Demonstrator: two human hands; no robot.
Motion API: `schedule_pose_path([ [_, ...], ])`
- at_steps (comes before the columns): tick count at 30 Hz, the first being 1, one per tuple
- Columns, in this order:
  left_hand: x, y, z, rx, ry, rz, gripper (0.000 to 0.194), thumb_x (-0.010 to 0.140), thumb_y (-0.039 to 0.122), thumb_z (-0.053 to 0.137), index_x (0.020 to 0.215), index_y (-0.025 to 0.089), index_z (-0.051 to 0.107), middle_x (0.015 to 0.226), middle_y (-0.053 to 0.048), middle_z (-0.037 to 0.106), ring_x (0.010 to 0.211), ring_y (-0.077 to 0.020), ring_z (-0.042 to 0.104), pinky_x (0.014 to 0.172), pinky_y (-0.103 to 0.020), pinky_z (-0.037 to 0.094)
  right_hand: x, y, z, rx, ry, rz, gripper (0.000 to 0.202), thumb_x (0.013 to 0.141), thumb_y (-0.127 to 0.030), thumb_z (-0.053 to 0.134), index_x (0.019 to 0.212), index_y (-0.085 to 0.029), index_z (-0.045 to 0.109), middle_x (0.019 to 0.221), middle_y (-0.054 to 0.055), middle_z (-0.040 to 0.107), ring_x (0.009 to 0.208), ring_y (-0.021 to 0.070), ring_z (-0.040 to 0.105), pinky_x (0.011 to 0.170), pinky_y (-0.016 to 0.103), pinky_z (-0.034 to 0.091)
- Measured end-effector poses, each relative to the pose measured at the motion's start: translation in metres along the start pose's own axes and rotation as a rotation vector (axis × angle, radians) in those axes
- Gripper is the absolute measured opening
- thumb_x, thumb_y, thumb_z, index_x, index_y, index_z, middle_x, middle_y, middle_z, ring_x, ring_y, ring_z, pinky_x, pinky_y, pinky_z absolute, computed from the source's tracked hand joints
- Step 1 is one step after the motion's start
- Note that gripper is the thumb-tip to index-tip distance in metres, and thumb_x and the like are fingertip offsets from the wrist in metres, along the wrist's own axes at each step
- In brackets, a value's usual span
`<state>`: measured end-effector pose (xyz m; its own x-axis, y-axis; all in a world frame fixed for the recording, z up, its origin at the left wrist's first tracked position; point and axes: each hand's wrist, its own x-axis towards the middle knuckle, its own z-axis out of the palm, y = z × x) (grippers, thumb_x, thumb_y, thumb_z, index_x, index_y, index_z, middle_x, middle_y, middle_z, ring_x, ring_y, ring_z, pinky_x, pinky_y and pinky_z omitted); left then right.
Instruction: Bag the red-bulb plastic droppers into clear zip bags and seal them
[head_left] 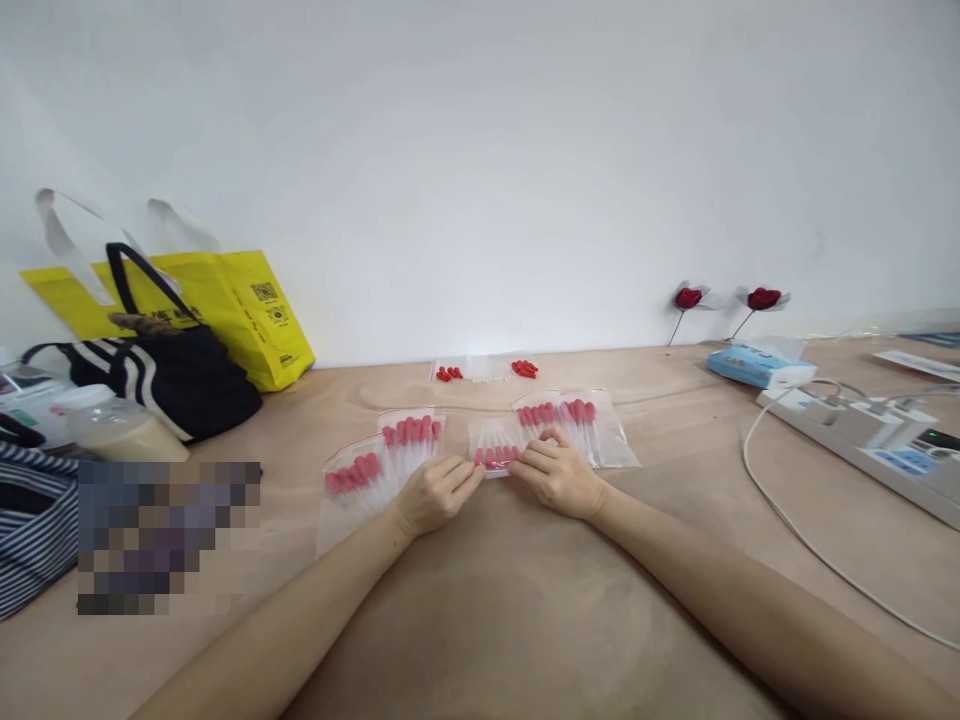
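Observation:
A small clear zip bag (495, 437) of droppers with red rubber bulbs lies between my hands, bulb ends toward me. My left hand (441, 493) pinches its near left corner. On the near right side, the curled fingers of my right hand (556, 476) grip the same edge. Left of it are two similar bags, one with droppers (411, 430) fanned out and another bag (352, 475) partly under my left wrist. Behind my right hand, two more bags of droppers (559, 412) overlap, their bulbs pointing away from me.
Against the wall lie more small bags with red bulbs (525, 369) and clear tubes. A yellow bag (262, 320), a black bag (180, 375) and a jar (124, 430) stand left. Tissues (757, 366), a power strip (885, 455) and a white cable (787, 520) are right.

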<state>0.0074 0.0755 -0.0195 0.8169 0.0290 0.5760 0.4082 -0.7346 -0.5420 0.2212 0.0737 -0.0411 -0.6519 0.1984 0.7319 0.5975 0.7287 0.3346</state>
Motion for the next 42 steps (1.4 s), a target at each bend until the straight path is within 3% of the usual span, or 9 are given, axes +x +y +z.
schedule_pose_path([
  [7,-0.006,-0.003,-0.011,-0.126,-0.193,0.004,0.030,0.090,0.013,0.032,0.077,0.013,0.060,0.060,-0.002,0.056,0.055,-0.0125,0.050,0.054,-0.025,0.041,-0.008,0.007,-0.008,0.195,-0.263,0.027,0.026,0.086,-0.014,0.039,0.074,-0.017,0.062,0.063,0.002,0.057,0.066,0.0129,0.044,0.068,0.028,0.028],
  [12,0.002,0.006,-0.020,-0.300,-0.361,-0.317,0.041,0.085,0.040,0.043,0.121,0.020,0.046,0.116,-0.012,0.053,0.104,-0.0263,0.049,0.085,-0.044,0.039,-0.006,0.035,-0.019,0.314,-0.338,0.344,0.020,0.084,-0.034,0.048,0.081,-0.023,0.065,0.079,0.002,0.064,0.078,0.0150,0.051,0.073,0.031,0.029],
  [17,0.009,0.014,-0.016,-0.420,-0.569,-0.298,0.053,0.085,0.052,0.036,0.132,0.028,0.031,0.137,-0.011,0.034,0.125,-0.0319,0.030,0.098,-0.058,0.019,0.003,0.084,0.005,0.007,-0.516,0.767,0.026,0.086,-0.031,0.041,0.097,-0.022,0.063,0.107,0.009,0.059,0.101,0.0232,0.047,0.087,0.045,0.026],
  [20,0.009,0.009,-0.012,-0.386,-0.620,-0.354,0.051,0.085,0.053,0.035,0.129,0.028,0.036,0.136,-0.010,0.037,0.126,-0.0320,0.029,0.099,-0.062,0.008,0.011,0.106,0.025,0.029,-0.660,0.817,0.030,0.086,-0.035,0.039,0.102,-0.021,0.060,0.115,0.012,0.055,0.110,0.0274,0.043,0.092,0.057,0.017],
  [26,0.006,-0.006,-0.008,-0.358,-0.641,-0.399,0.050,0.086,0.052,0.034,0.128,0.026,0.038,0.135,-0.011,0.038,0.123,-0.0281,0.036,0.100,-0.061,0.000,0.018,0.131,0.041,0.230,-0.829,0.875,0.026,0.073,-0.046,0.056,0.081,-0.023,0.064,0.095,0.006,0.064,0.097,0.0297,0.053,0.087,0.067,0.017],
  [32,0.005,-0.007,-0.006,-0.350,-0.587,-0.379,0.050,0.085,0.053,0.036,0.125,0.024,0.042,0.131,-0.012,0.042,0.120,-0.0286,0.040,0.100,-0.061,0.003,0.023,0.136,0.034,0.368,-0.772,0.858,0.014,0.071,-0.034,0.061,0.070,-0.021,0.059,0.091,0.003,0.063,0.092,0.0252,0.055,0.089,0.062,0.020],
  [36,0.001,-0.004,-0.004,-0.331,-0.518,-0.390,0.049,0.082,0.049,0.044,0.123,0.022,0.044,0.132,-0.013,0.041,0.124,-0.0321,0.032,0.099,-0.063,0.010,0.021,0.136,0.021,0.501,-0.678,0.820,0.017,0.078,-0.036,0.051,0.080,-0.019,0.054,0.079,0.002,0.062,0.075,0.0174,0.058,0.075,0.040,0.043],
  [39,-0.002,-0.002,-0.002,-0.304,-0.424,-0.430,0.040,0.081,0.038,0.049,0.117,0.020,0.050,0.129,-0.014,0.044,0.125,-0.0326,0.029,0.098,-0.062,0.016,0.023,0.134,0.008,0.591,-0.614,0.802,0.018,0.082,-0.035,0.044,0.087,-0.018,0.049,0.072,-0.001,0.059,0.063,0.0126,0.057,0.061,0.028,0.046],
  [42,-0.004,0.001,0.001,-0.248,-0.304,-0.495,0.032,0.080,0.030,0.050,0.109,0.017,0.054,0.119,-0.013,0.052,0.119,-0.0316,0.038,0.097,-0.059,0.025,0.027,0.124,-0.003,0.650,-0.377,0.783,0.018,0.082,-0.036,0.045,0.081,-0.018,0.047,0.072,0.001,0.058,0.060,0.0117,0.056,0.056,0.025,0.046],
])
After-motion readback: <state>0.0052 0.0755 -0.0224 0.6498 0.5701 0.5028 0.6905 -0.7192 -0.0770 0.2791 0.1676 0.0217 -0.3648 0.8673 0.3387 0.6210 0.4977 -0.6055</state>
